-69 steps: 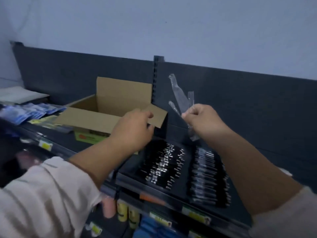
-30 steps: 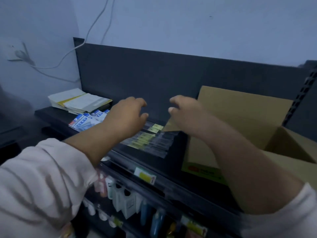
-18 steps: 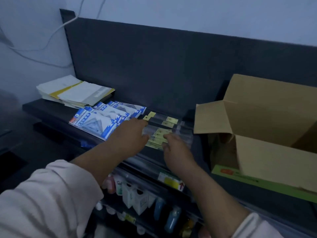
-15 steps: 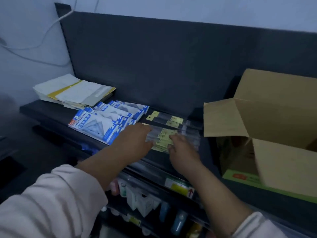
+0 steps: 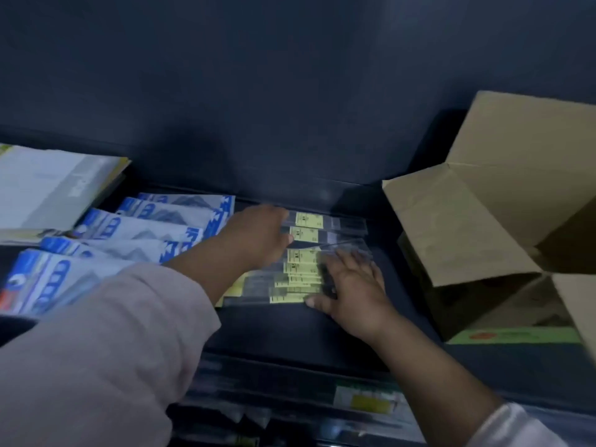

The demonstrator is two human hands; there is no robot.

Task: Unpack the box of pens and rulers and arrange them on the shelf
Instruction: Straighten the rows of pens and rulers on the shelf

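R hand [image 5: 351, 285] nearest: palm down, fingers straight and spread, pressing on right part of front ruler packs [image 5: 300, 275], gripping nothing. Packs in clear sleeves w/ yellow labels, fanned flat on shelf [image 5: 290, 330], long axis left–right across it, labels just left of R hand. L hand [image 5: 258, 233] slightly farther back and to the left, over the packs' left ends, reaching toward two rear packs [image 5: 311, 225]. Too blurred to tell if pinching or only resting.

Front packs bracketed by both hands, one toward each end. Judgement: squaring-up step. Next move prob. a nudge across the short axis toward the back, or end-to-end alignment. R better placed for front packs, L for rear. Risk: slick sleeves sliding over each other.

Cardboard box [image 5: 467, 227] open, near on the right, apart from R hand, contents not visible. Blue-white packs [image 5: 145, 227] to the left, paper stack [image 5: 48, 188] beyond, dark back panel [image 5: 258, 91] farthest.
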